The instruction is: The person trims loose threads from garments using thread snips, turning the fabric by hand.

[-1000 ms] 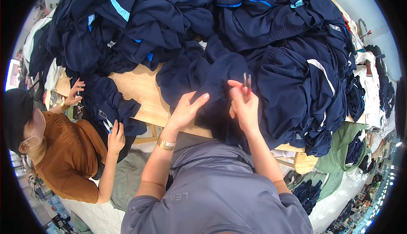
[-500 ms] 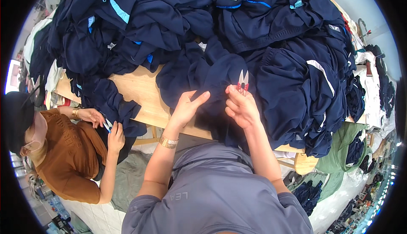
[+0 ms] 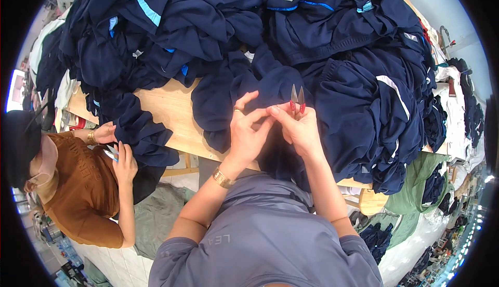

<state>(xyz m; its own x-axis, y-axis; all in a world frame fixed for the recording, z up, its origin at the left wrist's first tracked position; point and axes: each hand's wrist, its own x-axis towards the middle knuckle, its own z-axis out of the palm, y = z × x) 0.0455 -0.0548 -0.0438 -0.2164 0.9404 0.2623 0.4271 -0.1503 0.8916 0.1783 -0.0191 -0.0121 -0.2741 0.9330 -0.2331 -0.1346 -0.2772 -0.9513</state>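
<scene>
My right hand is closed around red-handled thread snips, their two pointed blades standing up and a little apart. Its thumb and finger also meet in front of the handle. Against those fingertips comes my left hand, thumb and finger pinched together and another finger raised. Whatever the pinch holds, if anything, is too small to make out. Beneath both hands lies a dark navy garment, bunched over the table's near edge.
Heaped navy garments with light-blue and white trims cover much of the wooden table. At left a person in a brown shirt holds blue snips by navy cloth. Green cloth hangs at right beside a wooden stool.
My left hand has moved right and up, from open and apart to pinching at my right fingertips. The snips have turned slightly. The person at left has drawn their snips nearer their body.
</scene>
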